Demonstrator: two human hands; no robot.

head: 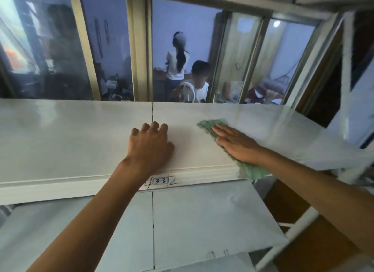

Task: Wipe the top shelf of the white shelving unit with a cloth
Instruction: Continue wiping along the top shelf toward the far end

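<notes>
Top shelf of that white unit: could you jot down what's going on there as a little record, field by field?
surface: top shelf of the white shelving unit, two panels meeting at a seam
cloth: green cloth, lying flat on the right panel, one end hanging over the front edge
right hand: flat on the cloth, fingers straight, pressing it down
left hand: resting on the bare shelf near the seam, fingers bent
label: tag reading 3-3 on the front edge
</notes>
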